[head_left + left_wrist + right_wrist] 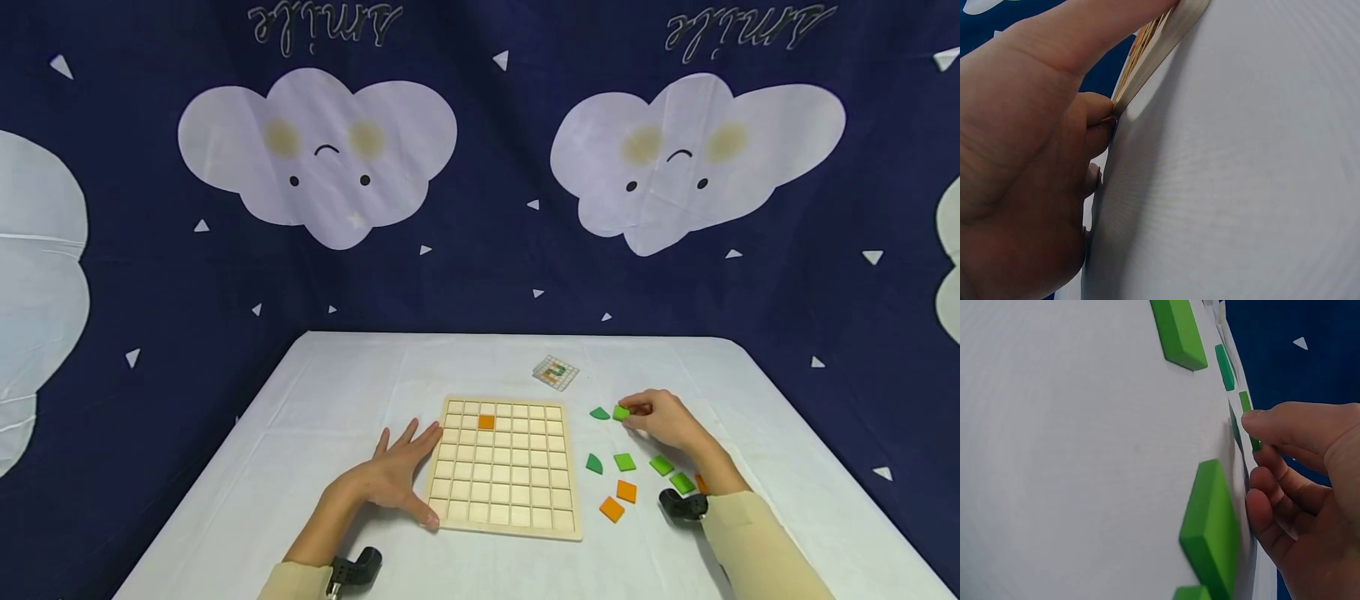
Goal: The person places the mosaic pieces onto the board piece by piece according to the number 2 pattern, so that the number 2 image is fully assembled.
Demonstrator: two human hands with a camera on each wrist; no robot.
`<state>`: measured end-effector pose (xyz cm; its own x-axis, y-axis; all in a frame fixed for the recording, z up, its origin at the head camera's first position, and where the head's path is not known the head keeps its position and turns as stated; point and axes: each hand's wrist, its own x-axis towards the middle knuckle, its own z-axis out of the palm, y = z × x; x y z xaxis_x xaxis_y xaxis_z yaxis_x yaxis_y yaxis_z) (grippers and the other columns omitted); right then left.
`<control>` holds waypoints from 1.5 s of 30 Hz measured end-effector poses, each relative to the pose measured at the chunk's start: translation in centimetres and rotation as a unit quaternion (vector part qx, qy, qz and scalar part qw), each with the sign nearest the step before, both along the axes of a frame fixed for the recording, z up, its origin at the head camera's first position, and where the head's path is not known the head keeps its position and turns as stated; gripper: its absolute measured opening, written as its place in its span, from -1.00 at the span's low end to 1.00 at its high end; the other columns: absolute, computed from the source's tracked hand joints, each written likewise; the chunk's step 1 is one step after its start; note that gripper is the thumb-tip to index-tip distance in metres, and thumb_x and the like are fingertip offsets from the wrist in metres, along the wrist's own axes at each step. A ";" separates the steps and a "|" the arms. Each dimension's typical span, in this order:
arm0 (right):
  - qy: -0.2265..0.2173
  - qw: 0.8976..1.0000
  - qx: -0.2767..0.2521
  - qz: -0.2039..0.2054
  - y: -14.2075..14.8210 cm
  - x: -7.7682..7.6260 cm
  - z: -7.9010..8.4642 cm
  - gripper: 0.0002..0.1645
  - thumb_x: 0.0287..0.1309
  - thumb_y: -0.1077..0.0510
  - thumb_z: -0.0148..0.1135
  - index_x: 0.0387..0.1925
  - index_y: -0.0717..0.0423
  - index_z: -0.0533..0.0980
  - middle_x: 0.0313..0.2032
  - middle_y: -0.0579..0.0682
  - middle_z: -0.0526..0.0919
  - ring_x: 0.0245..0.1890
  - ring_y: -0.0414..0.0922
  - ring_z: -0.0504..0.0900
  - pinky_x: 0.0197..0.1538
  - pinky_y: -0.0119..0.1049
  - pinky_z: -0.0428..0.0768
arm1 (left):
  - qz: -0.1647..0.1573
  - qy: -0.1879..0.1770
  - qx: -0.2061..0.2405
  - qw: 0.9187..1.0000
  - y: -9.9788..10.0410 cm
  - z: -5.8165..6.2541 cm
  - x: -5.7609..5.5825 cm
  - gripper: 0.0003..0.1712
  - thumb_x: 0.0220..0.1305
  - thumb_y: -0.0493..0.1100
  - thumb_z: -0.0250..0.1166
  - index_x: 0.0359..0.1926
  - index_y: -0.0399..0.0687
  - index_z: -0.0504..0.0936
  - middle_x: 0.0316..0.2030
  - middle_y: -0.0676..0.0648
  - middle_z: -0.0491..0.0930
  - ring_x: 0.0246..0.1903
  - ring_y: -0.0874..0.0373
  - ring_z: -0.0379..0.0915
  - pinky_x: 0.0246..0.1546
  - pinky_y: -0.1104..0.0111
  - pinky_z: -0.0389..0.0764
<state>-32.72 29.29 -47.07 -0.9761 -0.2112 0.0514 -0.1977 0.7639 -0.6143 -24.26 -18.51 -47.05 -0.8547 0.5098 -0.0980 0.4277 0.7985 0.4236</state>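
A wooden grid board (512,487) lies on the white table, with one orange square tile (487,422) in a cell of its second row from the far side. My left hand (393,477) is spread along the board's left edge; in the left wrist view its thumb and a fingertip touch the board's side (1159,53). To the right of the board, my right hand (663,419) pinches a light green square tile (621,412) between thumb and finger. The right wrist view shows that green tile (1245,402) edge-on, held just off the table.
Dark green rounded pieces (594,463), light green squares (625,462) and orange squares (627,492) lie scattered right of the board. A pattern card (556,372) lies beyond the board's far right corner. A dark blue cloth (480,283) with clouds hangs behind the table.
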 end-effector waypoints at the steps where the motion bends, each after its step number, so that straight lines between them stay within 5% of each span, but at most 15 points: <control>1: -0.001 1.000 0.001 0.001 -0.1 0.0 0.0 -0.60 0.09 0.17 0.37 -0.01 0.18 0.63 -0.15 0.03 0.65 -0.22 -0.07 0.53 -0.12 -0.10 0.52 | 0.001 0.000 0.001 1.000 0.0 0.0 0.0 0.65 -0.62 0.54 0.48 0.52 -0.04 -0.04 0.49 -0.03 -0.12 0.45 -0.12 -0.43 0.28 -0.22 -0.51; 31: 0.052 0.997 -0.009 0.051 -3.7 -0.5 1.0 -0.62 0.04 0.17 0.38 -0.04 0.15 0.65 -0.18 0.02 0.65 -0.30 -0.10 0.52 -0.31 -0.22 0.49 | 0.008 -0.015 -0.001 1.000 0.0 0.0 0.0 0.65 -0.62 0.55 0.48 0.52 0.01 -0.05 0.50 0.01 -0.14 0.46 -0.07 -0.45 0.29 -0.18 -0.52; 45: 0.043 0.996 -0.021 0.080 -6.1 -0.8 1.0 -0.64 0.02 0.21 0.40 -0.08 0.15 0.67 -0.28 -0.03 0.62 -0.37 -0.11 0.48 -0.36 -0.24 0.47 | 0.009 -0.014 0.001 1.000 0.1 -0.2 -0.1 0.66 -0.64 0.55 0.48 0.52 0.01 -0.05 0.50 0.01 -0.13 0.46 -0.07 -0.45 0.30 -0.17 -0.51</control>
<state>-33.53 23.15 -46.02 -0.9220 -0.3592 0.1446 -0.3673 0.6929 -0.6205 -24.40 -18.43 -47.24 -0.8602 0.4954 -0.1206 0.4019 0.8043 0.4377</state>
